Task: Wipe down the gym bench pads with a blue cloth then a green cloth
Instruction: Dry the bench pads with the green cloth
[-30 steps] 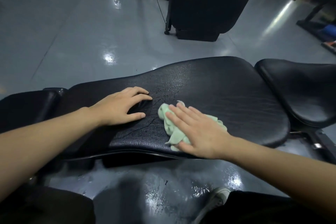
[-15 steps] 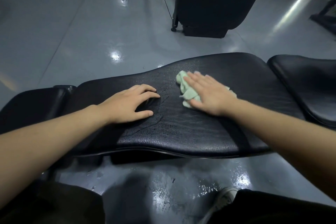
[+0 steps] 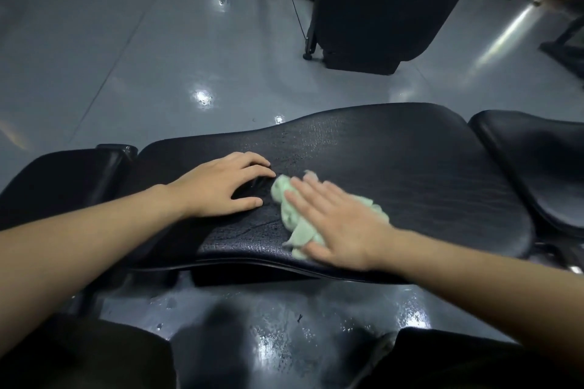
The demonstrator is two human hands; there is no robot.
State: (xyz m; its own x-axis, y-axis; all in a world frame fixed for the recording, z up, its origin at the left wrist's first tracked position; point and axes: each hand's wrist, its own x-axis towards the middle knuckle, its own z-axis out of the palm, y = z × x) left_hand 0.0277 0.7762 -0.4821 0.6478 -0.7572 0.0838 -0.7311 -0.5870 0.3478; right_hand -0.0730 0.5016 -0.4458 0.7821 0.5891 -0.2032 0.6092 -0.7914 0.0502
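Your right hand (image 3: 335,224) lies flat and wide on the green cloth (image 3: 292,218), mid-frame on the black bench pad (image 3: 410,174). Your left hand (image 3: 221,188) rests spread just beside it. A dark machine (image 3: 379,3) stands upper right. Your right fingers look blurry.

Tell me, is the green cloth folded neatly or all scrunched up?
Scrunched up. The green cloth lies bunched and wrinkled under the flat right hand on the bench pad.

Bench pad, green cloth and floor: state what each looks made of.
Bench pad: black vinyl or faux leather, judging by its grained, cracked, faintly shiny skin. Green cloth: soft fabric, possibly microfibre; it bunches into folds. Floor: grey, smooth and glossy, perhaps coated concrete; lights reflect off it.
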